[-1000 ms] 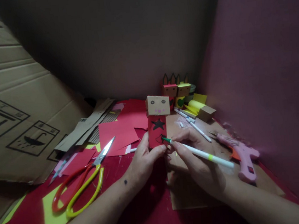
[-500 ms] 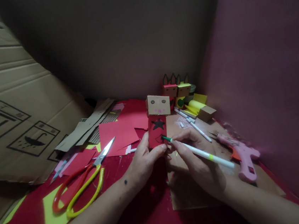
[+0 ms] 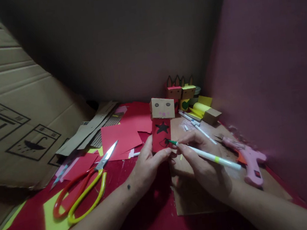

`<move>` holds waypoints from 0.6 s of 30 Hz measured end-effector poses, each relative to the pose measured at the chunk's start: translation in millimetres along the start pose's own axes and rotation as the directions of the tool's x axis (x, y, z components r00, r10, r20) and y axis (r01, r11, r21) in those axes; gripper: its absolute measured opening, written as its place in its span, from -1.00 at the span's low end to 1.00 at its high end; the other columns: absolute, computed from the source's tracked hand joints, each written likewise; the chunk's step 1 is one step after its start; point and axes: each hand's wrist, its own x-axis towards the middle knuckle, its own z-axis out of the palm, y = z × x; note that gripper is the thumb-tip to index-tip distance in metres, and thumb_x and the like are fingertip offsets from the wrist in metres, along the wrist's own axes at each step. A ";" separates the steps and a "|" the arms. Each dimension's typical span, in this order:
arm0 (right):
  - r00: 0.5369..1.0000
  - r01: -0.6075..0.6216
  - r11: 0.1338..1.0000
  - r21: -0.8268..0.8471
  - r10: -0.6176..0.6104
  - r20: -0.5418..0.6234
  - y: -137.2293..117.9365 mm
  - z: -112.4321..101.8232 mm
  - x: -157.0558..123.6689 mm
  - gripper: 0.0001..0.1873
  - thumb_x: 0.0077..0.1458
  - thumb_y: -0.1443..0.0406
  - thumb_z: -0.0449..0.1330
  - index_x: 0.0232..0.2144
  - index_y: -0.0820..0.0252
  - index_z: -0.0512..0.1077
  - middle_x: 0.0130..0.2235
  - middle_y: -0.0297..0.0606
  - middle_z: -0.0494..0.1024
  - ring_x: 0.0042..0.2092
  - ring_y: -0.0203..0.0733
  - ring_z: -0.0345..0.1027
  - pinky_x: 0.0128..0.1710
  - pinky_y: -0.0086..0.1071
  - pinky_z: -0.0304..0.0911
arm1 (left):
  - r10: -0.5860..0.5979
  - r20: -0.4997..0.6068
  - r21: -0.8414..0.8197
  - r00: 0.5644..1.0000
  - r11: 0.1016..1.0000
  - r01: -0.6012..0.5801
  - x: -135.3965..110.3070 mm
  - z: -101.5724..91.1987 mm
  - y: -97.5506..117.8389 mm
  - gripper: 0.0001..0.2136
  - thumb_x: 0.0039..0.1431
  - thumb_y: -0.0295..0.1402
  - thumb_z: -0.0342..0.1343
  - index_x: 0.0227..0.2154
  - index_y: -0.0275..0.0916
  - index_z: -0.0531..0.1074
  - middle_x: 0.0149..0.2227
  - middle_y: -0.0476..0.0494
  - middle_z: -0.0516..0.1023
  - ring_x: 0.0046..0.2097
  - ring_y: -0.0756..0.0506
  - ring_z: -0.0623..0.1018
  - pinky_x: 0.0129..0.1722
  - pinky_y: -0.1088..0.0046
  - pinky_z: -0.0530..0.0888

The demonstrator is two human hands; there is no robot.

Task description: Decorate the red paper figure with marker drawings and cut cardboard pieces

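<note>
Left hand (image 3: 149,157) clamped on a small box figure (image 3: 160,123) at mid-scene: thumb laid across the low front of its red body and pointing right, other fingers mostly hidden behind and along the left side. Left forearm (image 3: 104,219) enters at the near left and slants up and inward. Figure upright, pale block head facing the wearer, black star on the chest, dark outline below the star. Cannot tell whether its base rests on anything.

Right hand (image 3: 202,157) closed on a white marker (image 3: 211,155) in a writing grip, thumb and forefinger pinching near the green tip, remaining fingers curled under. Barrel slopes down to the near right; tip at the right edge of the outline, contact too fine to judge. Right forearm (image 3: 270,209) comes in from the near right. Hands close together at the figure; cannot tell whether fingers meet.

Under the right hand, a brown cardboard sheet (image 3: 192,202) on the red table cover (image 3: 143,222). Pink glue gun (image 3: 250,158) to the right, near the hand. Scissors (image 3: 100,168) left of the left hand, blades pointing far, one handle loop red, one yellow. Red paper (image 3: 120,142) beyond the scissors. Far side, just right of the held figure's head: two eared box figures (image 3: 181,92), standing side by side.
</note>
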 end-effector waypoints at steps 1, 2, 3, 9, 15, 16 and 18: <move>1.000 0.001 1.000 0.002 -0.001 -0.002 0.3 0.0 -0.1 -0.92 0.10 0.35 0.13 -0.44 0.12 0.37 -0.52 -0.39 0.48 -0.49 -0.30 0.40 -0.55 -0.46 0.29 | -0.004 0.002 0.003 1.000 1.000 0.004 0.0 0.1 0.0 -0.77 0.13 -0.34 0.19 -0.18 -0.24 0.35 -0.30 -0.10 0.55 -0.31 -0.10 0.54 -0.22 0.25 0.47; 1.000 0.006 1.000 0.001 -0.006 -0.008 0.6 0.0 -0.2 -0.92 0.10 0.35 0.13 -0.44 0.12 0.37 -0.51 -0.39 0.48 -0.48 -0.30 0.41 -0.54 -0.46 0.29 | -0.005 0.002 0.003 1.000 1.000 0.005 0.0 0.3 0.2 -0.78 0.13 -0.34 0.19 -0.18 -0.24 0.35 -0.29 -0.11 0.55 -0.31 -0.10 0.54 -0.22 0.25 0.47; 1.000 0.013 1.000 -0.002 -0.013 -0.016 0.7 0.0 -0.3 -0.92 0.10 0.35 0.13 -0.44 0.12 0.37 -0.50 -0.39 0.49 -0.47 -0.30 0.41 -0.53 -0.46 0.30 | -0.004 0.001 0.002 1.000 1.000 0.004 -0.1 0.6 0.5 -0.78 0.12 -0.34 0.19 -0.18 -0.24 0.35 -0.29 -0.11 0.55 -0.31 -0.10 0.53 -0.22 0.25 0.47; 0.999 0.038 0.999 -0.029 -0.038 0.013 2.1 -0.4 -0.9 -0.93 0.14 0.32 0.13 -0.40 0.13 0.38 -0.46 -0.37 0.50 -0.45 -0.30 0.41 -0.52 -0.46 0.31 | -0.003 -0.017 -0.010 1.000 1.000 0.003 -1.2 2.0 2.9 -0.77 0.10 -0.36 0.20 -0.20 -0.25 0.35 -0.29 -0.11 0.53 -0.27 -0.11 0.53 -0.20 0.25 0.47; 0.999 0.031 1.000 -0.006 -0.031 0.025 3.0 -0.9 -2.8 -0.93 0.16 0.30 0.14 -0.38 0.13 0.39 -0.43 -0.35 0.51 -0.37 -0.28 0.44 -0.46 -0.46 0.34 | -0.002 -0.021 -0.003 1.000 1.000 0.002 -1.7 2.5 3.7 -0.79 0.10 -0.37 0.18 -0.20 -0.25 0.36 -0.29 -0.11 0.54 -0.26 -0.10 0.52 -0.20 0.29 0.47; 0.999 0.035 0.999 -0.006 -0.034 0.023 2.9 -1.0 -2.8 -0.93 0.16 0.31 0.14 -0.38 0.12 0.39 -0.42 -0.35 0.51 -0.36 -0.27 0.44 -0.45 -0.45 0.35 | -0.002 -0.019 -0.005 1.000 1.000 0.002 -1.7 2.5 3.6 -0.80 0.11 -0.38 0.18 -0.20 -0.25 0.36 -0.29 -0.11 0.54 -0.27 -0.10 0.52 -0.21 0.29 0.47; 0.999 0.041 0.999 -0.013 -0.040 0.017 2.9 -0.9 -2.6 -0.93 0.16 0.31 0.14 -0.38 0.12 0.39 -0.41 -0.34 0.51 -0.34 -0.27 0.45 -0.45 -0.45 0.35 | 0.004 -0.015 -0.008 1.000 1.000 -0.004 -1.4 2.6 3.0 -0.80 0.12 -0.39 0.17 -0.19 -0.25 0.35 -0.29 -0.09 0.54 -0.28 -0.08 0.52 -0.22 0.31 0.47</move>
